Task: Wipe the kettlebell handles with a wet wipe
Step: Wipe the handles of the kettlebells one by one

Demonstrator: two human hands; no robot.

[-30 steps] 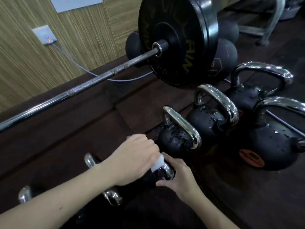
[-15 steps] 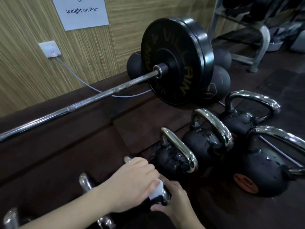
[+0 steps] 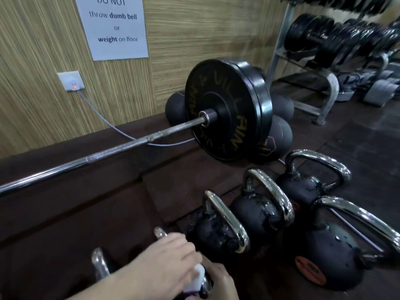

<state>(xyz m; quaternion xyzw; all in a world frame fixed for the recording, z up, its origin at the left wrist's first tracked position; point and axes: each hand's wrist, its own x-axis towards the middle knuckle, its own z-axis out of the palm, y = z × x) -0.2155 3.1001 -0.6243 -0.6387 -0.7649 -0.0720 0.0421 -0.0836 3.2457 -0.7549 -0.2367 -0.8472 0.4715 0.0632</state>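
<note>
The wipe (image 3: 198, 276) sits on the nearest kettlebell's handle (image 3: 160, 232) at the bottom edge, left hand (image 3: 164, 263) clamped over it; the right hand (image 3: 218, 280) steadies below, fingers hidden. A loose grip could let the wipe slide off.

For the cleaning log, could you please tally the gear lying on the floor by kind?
kettlebells: 6
barbell: 1
balls behind the plate: 3
wipe: 1
Total: 11
The dumbbells on the rack are too blurred to count.
</note>
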